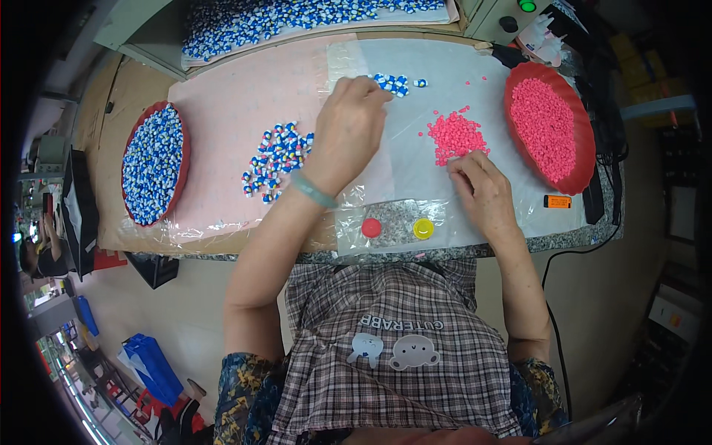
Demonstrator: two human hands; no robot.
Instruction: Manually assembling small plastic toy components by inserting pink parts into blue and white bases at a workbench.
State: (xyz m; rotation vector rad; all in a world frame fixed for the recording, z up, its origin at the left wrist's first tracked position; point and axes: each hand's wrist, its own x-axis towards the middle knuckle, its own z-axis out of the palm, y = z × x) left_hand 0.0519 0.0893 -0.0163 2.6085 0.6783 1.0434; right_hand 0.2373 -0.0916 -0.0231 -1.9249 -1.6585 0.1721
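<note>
Pink pellets (454,136) lie in a small heap on a clear plastic sheet (404,174) spread over the desk (571,236). The right hand (483,189) rests at the near edge of that heap, fingers curled together on the sheet; whether it pinches any pellet cannot be told. The left hand (348,130) reaches further out, its fingertips bunched beside a small cluster of blue-and-white pieces (393,83); whether they grip one is hidden. A teal bracelet (313,190) circles the left wrist. Left of that hand, a bigger scatter of blue-and-white pieces (276,157) lies on a pink mat (222,111). A red tray (578,174) at the right holds more pink pellets, and another red tray (183,152) at the left holds blue-and-white ones. Near the desk's front edge sit a red disc (371,228) and a yellow disc (423,228).
</note>
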